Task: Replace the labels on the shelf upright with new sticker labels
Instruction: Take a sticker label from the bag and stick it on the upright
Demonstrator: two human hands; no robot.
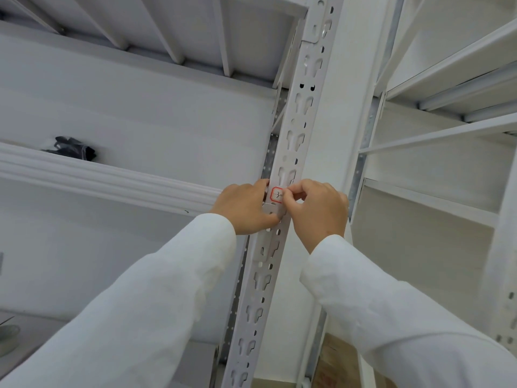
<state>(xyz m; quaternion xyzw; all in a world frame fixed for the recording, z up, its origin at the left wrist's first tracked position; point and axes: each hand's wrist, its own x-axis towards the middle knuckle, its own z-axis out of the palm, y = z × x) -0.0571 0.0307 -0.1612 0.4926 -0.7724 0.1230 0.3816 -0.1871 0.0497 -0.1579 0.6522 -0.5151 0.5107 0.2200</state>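
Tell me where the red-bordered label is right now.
In the head view, the label sits on the upright near frame centre, between the left hand and the right hand, whose fingers pinch its right edge.

One sticker label (277, 195) with a red rounded border sits on the shelf upright (293, 141), and a handwritten "3" followed by a dash reads on it; the right hand (316, 211) covers its right edge, so anything written after the dash is hidden. No other text is legible.
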